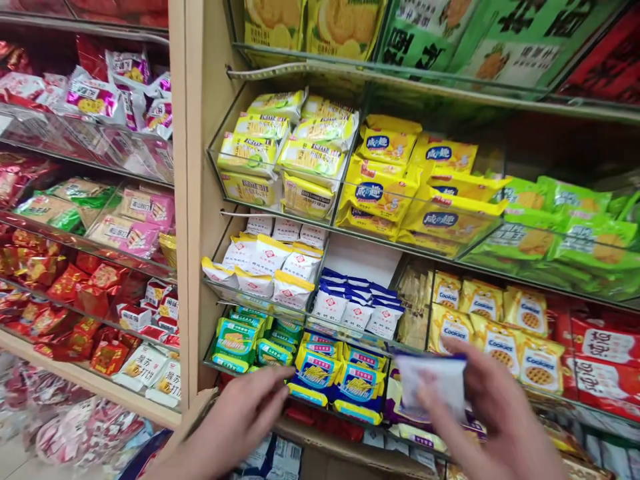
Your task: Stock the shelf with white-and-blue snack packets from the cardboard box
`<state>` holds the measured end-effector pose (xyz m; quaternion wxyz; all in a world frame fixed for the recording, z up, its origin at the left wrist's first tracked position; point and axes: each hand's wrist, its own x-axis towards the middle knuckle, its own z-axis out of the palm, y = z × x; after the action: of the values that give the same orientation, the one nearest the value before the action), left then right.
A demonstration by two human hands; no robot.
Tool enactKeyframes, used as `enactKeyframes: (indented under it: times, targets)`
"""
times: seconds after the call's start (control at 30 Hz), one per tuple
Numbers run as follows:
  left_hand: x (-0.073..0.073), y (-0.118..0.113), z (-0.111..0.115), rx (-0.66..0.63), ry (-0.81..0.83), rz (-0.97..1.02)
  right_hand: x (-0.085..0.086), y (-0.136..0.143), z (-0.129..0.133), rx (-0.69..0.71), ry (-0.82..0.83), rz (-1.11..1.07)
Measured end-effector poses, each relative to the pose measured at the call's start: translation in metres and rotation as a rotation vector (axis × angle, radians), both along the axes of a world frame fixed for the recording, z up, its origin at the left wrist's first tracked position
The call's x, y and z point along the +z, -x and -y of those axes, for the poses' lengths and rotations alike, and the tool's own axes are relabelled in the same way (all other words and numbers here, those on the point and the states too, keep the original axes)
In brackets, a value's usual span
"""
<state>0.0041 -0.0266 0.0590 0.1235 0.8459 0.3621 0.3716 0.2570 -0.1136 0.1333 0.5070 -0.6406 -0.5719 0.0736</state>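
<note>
In my right hand [493, 407] is a small white snack packet with a blue edge [445, 383], pinched between thumb and fingers and smeared by motion. It hangs in front of the lower shelf, over purple packets [397, 397]. My left hand [245, 413] holds nothing that I can see; its fingers point right, thumb a little apart, near the blue and yellow snack packets [317, 370]. Similar white packets with blue edges [355, 307] stand in rows in the compartment above. Below my hands, a cardboard box [345, 457] holds blue and white packets [283, 460].
White packets with yellow edges [270, 257] fill the compartment left of the blue-edged ones. Yellow cookie packets [500, 350] lie to the right. Clear shelf fronts [285, 207] run across each tier. A wooden upright [187, 200] divides this rack from the left one.
</note>
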Motion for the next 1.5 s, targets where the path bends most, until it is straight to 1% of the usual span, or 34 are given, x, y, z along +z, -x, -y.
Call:
enactKeyframes:
  times: [0.03, 0.07, 0.1, 0.13, 0.2, 0.27, 0.3, 0.37, 0.53, 0.63, 0.77, 0.93, 1.13, 1.23, 1.3, 1.37, 1.4, 1.43, 1.47, 1.5]
  targets:
    - [-0.003, 0.004, -0.009, 0.046, 0.056, -0.008, 0.015, -0.007, -0.013, 0.043, -0.036, 0.06]
    - [-0.008, 0.008, -0.018, 0.088, 0.098, -0.012, 0.03, -0.012, -0.027, 0.038, -0.059, 0.142]
    - [-0.015, 0.01, -0.025, 0.122, 0.143, -0.018, 0.042, -0.015, -0.041, 0.032, -0.029, 0.23]
    - [-0.022, 0.013, -0.03, 0.145, 0.174, -0.03, 0.051, -0.016, -0.053, -0.009, -0.014, 0.334]
    - [-0.035, 0.016, -0.035, 0.168, 0.169, -0.061, 0.063, -0.012, -0.076, -0.104, 0.059, 0.564]
    - [-0.044, 0.018, -0.034, 0.169, 0.112, -0.105, 0.068, -0.006, -0.092, -0.168, 0.151, 0.753]
    - [-0.047, 0.019, -0.033, 0.17, 0.085, -0.125, 0.069, -0.003, -0.098, -0.18, 0.205, 0.811]
    - [-0.05, 0.019, -0.032, 0.165, 0.06, -0.16, 0.069, -0.002, -0.107, -0.18, 0.292, 0.868]
    - [-0.051, 0.019, -0.032, 0.142, 0.057, -0.208, 0.071, -0.011, -0.121, -0.179, 0.421, 0.962]
    - [-0.051, 0.018, -0.031, 0.139, 0.068, -0.216, 0.069, -0.011, -0.124, -0.152, 0.471, 1.031]
    - [-0.052, 0.018, -0.03, 0.154, 0.079, -0.218, 0.061, -0.006, -0.122, -0.067, 0.523, 1.131]
    - [-0.056, 0.019, -0.031, 0.158, 0.056, -0.226, 0.055, -0.006, -0.122, 0.036, 0.516, 1.194]
    - [-0.054, 0.018, -0.031, 0.183, 0.038, -0.241, 0.054, -0.011, -0.128, 0.023, 0.476, 1.201]
    - [-0.052, 0.018, -0.029, 0.195, 0.029, -0.247, 0.06, -0.009, -0.119, 0.019, 0.448, 1.2]
    - [-0.051, 0.018, -0.028, 0.197, 0.027, -0.261, 0.061, -0.005, -0.101, 0.001, 0.365, 1.191]
    - [-0.049, 0.017, -0.028, 0.205, 0.023, -0.271, 0.052, 0.002, -0.074, 0.034, 0.229, 1.105]
    - [-0.049, 0.016, -0.028, 0.21, 0.019, -0.27, 0.043, 0.006, -0.061, 0.08, 0.162, 1.007]
    - [-0.048, 0.016, -0.028, 0.214, 0.014, -0.268, 0.03, 0.012, -0.05, 0.164, 0.134, 0.877]
    - [-0.048, 0.015, -0.028, 0.217, 0.009, -0.264, 0.016, 0.017, -0.043, 0.256, 0.148, 0.7]
    - [-0.048, 0.015, -0.028, 0.22, 0.004, -0.262, 0.0, 0.023, -0.041, 0.31, 0.182, 0.527]
